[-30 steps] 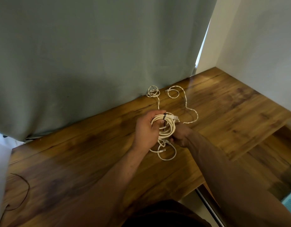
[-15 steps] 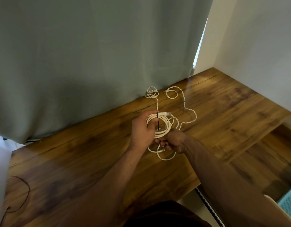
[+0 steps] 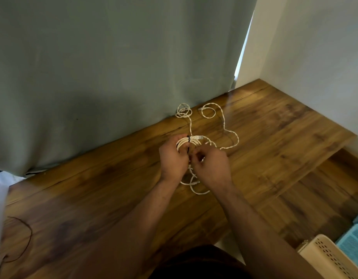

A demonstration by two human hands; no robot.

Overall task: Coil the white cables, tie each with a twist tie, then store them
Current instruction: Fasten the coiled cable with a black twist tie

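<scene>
Tying off: left hand (image 3: 172,160) gripping coiled white cable (image 3: 184,142) above worktop (image 3: 275,141), right hand (image 3: 211,168) pinching at black twist tie (image 3: 188,146), grip partly hidden; best kept snug, ends twisted tight, loose twisted cable (image 3: 228,133) left for later.

Coiled cable (image 3: 189,142) half behind hands (image 3: 191,163)

A grey-green curtain (image 3: 113,77) hung beyond the grip; a thin dark cord (image 3: 23,238) lay far left, cream (image 3: 327,256) and blue baskets (image 3: 353,242) lower right.
</scene>
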